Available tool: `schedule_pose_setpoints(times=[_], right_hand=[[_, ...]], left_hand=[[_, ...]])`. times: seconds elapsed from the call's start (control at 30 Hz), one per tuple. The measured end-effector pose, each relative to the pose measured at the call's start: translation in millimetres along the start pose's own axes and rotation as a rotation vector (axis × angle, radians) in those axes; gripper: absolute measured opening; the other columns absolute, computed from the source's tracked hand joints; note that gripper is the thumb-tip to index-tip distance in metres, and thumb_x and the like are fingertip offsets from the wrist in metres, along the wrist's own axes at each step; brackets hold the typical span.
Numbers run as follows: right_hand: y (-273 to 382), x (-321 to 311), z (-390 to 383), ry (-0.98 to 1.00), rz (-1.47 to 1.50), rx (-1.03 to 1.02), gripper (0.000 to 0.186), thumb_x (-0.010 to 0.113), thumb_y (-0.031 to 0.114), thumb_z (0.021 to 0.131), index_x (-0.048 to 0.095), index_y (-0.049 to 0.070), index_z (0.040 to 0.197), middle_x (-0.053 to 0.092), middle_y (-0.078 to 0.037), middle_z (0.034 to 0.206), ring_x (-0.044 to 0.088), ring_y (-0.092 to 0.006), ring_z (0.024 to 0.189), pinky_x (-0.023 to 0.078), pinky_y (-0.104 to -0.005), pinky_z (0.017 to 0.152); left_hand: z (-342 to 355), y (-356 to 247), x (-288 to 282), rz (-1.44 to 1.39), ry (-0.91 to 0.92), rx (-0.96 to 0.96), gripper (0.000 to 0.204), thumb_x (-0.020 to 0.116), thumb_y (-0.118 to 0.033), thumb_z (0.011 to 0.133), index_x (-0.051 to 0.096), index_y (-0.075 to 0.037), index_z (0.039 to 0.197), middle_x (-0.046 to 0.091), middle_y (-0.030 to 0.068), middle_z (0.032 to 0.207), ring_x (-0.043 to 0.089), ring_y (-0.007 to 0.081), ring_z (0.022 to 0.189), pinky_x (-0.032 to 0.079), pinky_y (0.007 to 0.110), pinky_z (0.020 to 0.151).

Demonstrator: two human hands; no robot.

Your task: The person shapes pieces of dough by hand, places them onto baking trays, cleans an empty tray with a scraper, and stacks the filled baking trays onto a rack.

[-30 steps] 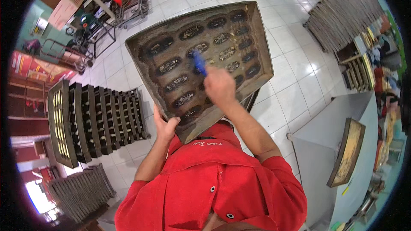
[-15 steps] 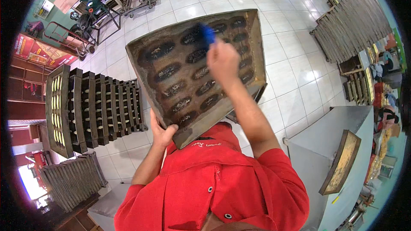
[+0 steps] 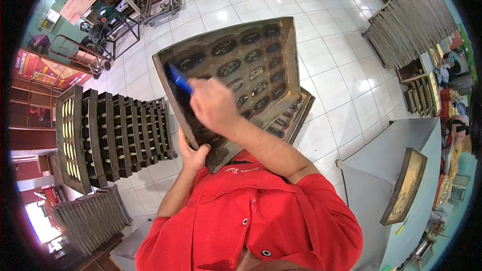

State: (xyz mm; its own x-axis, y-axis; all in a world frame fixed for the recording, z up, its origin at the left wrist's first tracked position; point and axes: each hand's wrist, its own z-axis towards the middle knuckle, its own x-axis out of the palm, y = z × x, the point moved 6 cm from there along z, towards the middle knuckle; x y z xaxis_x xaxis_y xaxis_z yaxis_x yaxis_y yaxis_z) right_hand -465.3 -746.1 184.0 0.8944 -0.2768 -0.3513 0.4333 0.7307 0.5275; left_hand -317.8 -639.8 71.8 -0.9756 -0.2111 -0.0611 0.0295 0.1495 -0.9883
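Observation:
A dark, worn metal baking tray (image 3: 238, 52) with rows of dark oval marks is held tilted in front of me. My left hand (image 3: 193, 154) grips its lower left edge, thumb over the rim. In my right hand (image 3: 216, 104) is a blue hand tool (image 3: 178, 79), closed in the fingers. Its working end lies at the tray's left side, against or just above the surface. Motion blur hides whether it is a brush or a scraper. Under the right side of this tray a second similar tray (image 3: 301, 115) shows.
At left stands a rack of stacked trays (image 3: 113, 135) bearing pale dough pieces. More trays stand packed on edge (image 3: 90, 216) below it and at far right (image 3: 414, 20). A grey metal table (image 3: 374, 160) on the right carries a tray with a tan surface (image 3: 406, 185). White tiles (image 3: 326, 70) cover the floor.
My right hand has swept the blue tool from the tray's upper middle to its left side. The held tray has shifted slightly, uncovering more of the tray beneath. My left hand keeps its grip.

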Motion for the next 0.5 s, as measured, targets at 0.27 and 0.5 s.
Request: schedule_pose_setpoints(times=[0.27, 0.5], right_hand=[[-211, -106, -45, -0.062, -0.750, 0.493, 0.016, 0.061, 0.015, 0.090, 0.056, 0.004, 0.079, 0.062, -0.016, 0.064, 0.063, -0.0350, 0.059, 0.050, -0.0483, 0.055], [-102, 2, -64, 0.439, -0.633, 0.318, 0.006, 0.063, 0.016, 0.076, 0.062, 0.010, 0.078, 0.064, -0.012, 0.073, 0.063, -0.0306, 0.070, 0.050, -0.0443, 0.058]], left_hand=[[-14, -17, -30, -0.130, 0.026, -0.014, 0.096, 0.069, -0.004, 0.057, 0.034, -0.001, 0.146, 0.053, 0.0106, 0.131, 0.052, 0.0250, 0.122, 0.040, 0.037, 0.107], [6, -3, -18, -0.198, -0.050, -0.041, 0.090, 0.066, -0.004, 0.061, 0.036, 0.000, 0.145, 0.054, 0.0103, 0.130, 0.054, 0.0258, 0.120, 0.041, 0.036, 0.106]])
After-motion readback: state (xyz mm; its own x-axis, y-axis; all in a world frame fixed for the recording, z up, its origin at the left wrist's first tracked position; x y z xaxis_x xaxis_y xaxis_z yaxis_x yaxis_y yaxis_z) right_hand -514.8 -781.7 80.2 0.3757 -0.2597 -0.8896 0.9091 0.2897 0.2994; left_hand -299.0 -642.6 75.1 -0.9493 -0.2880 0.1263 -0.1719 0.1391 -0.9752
